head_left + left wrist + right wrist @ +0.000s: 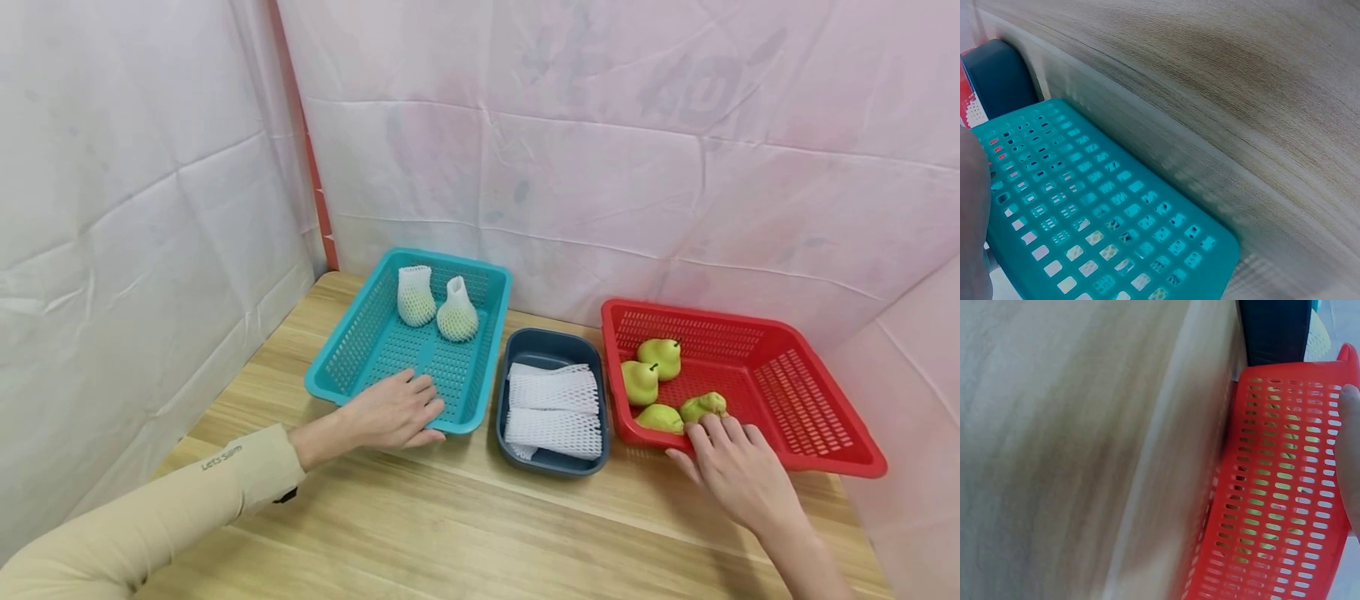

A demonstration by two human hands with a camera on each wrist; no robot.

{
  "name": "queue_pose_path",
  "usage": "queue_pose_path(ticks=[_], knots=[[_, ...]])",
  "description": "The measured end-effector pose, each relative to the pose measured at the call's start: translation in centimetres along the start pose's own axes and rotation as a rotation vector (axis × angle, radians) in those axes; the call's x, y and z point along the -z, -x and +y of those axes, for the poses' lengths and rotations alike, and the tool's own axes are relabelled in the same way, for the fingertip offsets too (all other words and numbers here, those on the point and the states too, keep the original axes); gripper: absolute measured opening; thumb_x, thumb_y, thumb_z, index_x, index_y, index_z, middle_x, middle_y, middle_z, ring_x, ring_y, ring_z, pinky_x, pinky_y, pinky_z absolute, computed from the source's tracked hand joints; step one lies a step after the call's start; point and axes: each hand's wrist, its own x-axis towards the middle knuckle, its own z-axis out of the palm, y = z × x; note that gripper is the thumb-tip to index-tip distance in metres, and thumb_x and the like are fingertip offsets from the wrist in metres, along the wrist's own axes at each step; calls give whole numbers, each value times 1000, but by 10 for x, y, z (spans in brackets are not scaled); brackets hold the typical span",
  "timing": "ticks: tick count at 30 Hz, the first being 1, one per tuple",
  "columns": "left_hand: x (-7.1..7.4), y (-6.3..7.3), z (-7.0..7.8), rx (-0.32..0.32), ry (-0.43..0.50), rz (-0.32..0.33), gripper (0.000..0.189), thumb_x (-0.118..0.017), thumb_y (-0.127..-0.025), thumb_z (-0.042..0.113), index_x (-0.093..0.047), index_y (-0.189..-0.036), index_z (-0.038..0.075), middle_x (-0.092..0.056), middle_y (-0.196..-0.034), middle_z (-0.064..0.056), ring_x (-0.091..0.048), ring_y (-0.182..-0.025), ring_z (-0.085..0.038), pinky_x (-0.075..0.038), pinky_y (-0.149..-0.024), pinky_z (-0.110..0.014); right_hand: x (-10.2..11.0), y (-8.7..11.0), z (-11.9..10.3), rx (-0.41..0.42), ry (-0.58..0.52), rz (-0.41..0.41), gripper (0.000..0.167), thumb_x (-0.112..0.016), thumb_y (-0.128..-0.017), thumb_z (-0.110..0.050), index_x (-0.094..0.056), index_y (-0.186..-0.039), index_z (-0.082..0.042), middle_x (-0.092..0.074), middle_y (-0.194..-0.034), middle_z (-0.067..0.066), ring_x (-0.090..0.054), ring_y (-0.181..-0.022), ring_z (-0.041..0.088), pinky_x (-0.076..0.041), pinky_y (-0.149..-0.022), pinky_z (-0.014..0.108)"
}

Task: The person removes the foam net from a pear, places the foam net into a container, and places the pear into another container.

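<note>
My left hand point(393, 410) holds the front rim of a teal plastic basket point(337, 367), fingers over the edge and thumb outside. Two pears in white foam nets, one on the left point(416, 302) and one on the right point(457, 317), stand inside toward the back. My right hand point(738, 467) grips the front rim of a red basket point(817, 400); its thumb point(1349, 444) lies along the outer wall in the right wrist view. Several bare green pears point(640, 383) lie in the red basket's left part. One pear point(703, 406) is just beyond the right fingertips.
Between the baskets sits a dark blue tray point(551, 340) with white foam net sleeves point(553, 410) lying flat in it. All stand on a wood-grain table point(450, 525). Pale sheeting point(525, 183) hangs behind and at both sides.
</note>
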Motion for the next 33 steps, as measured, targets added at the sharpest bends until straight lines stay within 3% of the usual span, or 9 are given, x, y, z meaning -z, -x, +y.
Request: queue_pose_path(ticks=[9, 16, 28, 33], knots=[[-1, 0, 1, -1, -3, -2, 44, -43, -109, 57, -57, -94, 18, -66, -87, 3, -53, -84, -18, -42, -74, -31, -3, 2, -4, 35, 10, -11, 58, -27, -113, -45, -52, -90, 1, -48, -80, 16, -47, -71, 38, -36, -60, 44], [-1, 0, 1, 1, -6, 1, 44, -44, -108, 57, -57, -93, 18, -65, -86, 3, -52, -84, -18, -42, -74, -31, 6, -8, -7, 59, 13, 37, 57, -30, -112, -47, -52, -88, 1, -47, -77, 15, -46, -70, 37, -31, -59, 40], [0, -1, 0, 2, -23, -7, 46, -45, -107, 60, -58, -92, 18, -66, -85, 2, -53, -84, -19, -43, -75, -33, 8, -10, -8, 85, 18, 42, 52, -30, -113, -42, -53, -90, -1, -47, -78, 15, -44, -68, 36, -32, -57, 40], [6, -2, -1, 25, 12, -12, 51, -43, -106, 64, -61, -96, 18, -69, -90, 1, -57, -88, -20, -48, -78, -34, 9, -12, -8, 91, 13, 73, 52, -32, -113, -42, -53, -89, -2, -47, -78, 15, -44, -66, 36, -31, -56, 40]])
